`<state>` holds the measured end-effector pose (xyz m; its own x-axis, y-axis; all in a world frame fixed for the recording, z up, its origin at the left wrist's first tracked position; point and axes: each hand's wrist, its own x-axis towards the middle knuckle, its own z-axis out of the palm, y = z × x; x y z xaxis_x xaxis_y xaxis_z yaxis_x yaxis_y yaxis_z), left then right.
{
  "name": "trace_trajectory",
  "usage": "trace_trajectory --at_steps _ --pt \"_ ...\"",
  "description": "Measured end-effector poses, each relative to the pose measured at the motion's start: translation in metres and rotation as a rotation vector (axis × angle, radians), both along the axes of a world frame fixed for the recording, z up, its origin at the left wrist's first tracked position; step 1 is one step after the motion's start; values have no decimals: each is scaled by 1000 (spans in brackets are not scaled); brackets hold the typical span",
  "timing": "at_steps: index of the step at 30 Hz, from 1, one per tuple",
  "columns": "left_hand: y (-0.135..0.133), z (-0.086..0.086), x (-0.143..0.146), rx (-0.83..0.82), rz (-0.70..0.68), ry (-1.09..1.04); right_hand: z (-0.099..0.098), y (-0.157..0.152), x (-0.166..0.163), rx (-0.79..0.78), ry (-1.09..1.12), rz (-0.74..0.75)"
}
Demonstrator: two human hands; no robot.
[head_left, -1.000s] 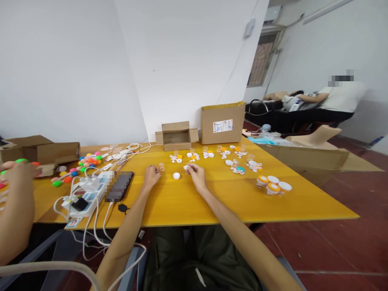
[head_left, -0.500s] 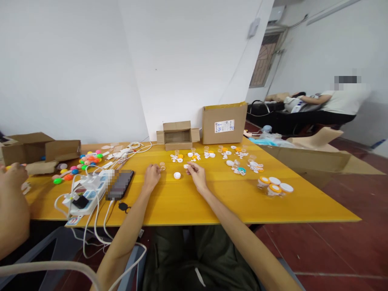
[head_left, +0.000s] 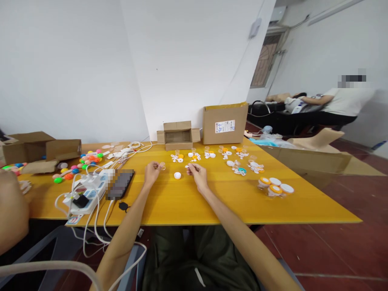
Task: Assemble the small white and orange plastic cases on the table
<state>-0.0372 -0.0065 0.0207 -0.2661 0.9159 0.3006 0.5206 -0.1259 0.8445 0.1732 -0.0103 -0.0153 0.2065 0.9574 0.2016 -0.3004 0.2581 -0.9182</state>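
Note:
My left hand (head_left: 152, 173) is closed at the fingertips on a small clear plastic cup (head_left: 163, 166), just above the yellow table. My right hand (head_left: 197, 174) pinches a small white disc (head_left: 187, 166), mostly covered by the fingers. Between the two hands a round white cap (head_left: 177, 175) with an orange edge lies on the table. Beyond my hands are small groups of white and orange plastic parts (head_left: 194, 156) with clear cups. A group with a teal ring (head_left: 241, 171) lies to the right.
Lidded clear jars (head_left: 275, 186) stand at the right. A phone (head_left: 120, 184), a power strip (head_left: 98, 192) and cables take up the left. An open carton (head_left: 178, 139) and a larger box (head_left: 224, 124) stand behind. Another person's arm (head_left: 13, 210) reaches in beside coloured balls (head_left: 91, 159).
My left hand has shifted slightly left and up, with the clear cup showing beside its fingers. The disc in my right hand has tilted. The neighbour's hand at the far left has moved.

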Motion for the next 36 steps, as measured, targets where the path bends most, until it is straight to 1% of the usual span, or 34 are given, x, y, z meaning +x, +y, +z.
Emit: trace_trajectory --at_steps 3,6,9,14,18,23,32,36 --pt "0 0 3 102 -133 -237 2 -1 -1 2 14 -2" --pt "-2 -1 7 153 -262 -370 3 -3 -2 5 27 -1" --pt "-3 0 12 142 -357 -411 4 -4 -2 3 31 13" --pt "-8 1 22 95 -460 -400 7 -7 -1 -14 34 54" --pt "-13 3 29 98 -499 -368 10 -9 -1 -13 33 73" --pt "-17 6 35 142 -487 -330 10 -10 -2 -5 24 64" --pt "-16 3 37 74 -510 -356 8 -8 -3 7 35 34" --pt "-17 2 39 71 -536 -339 7 -6 -3 26 33 38"
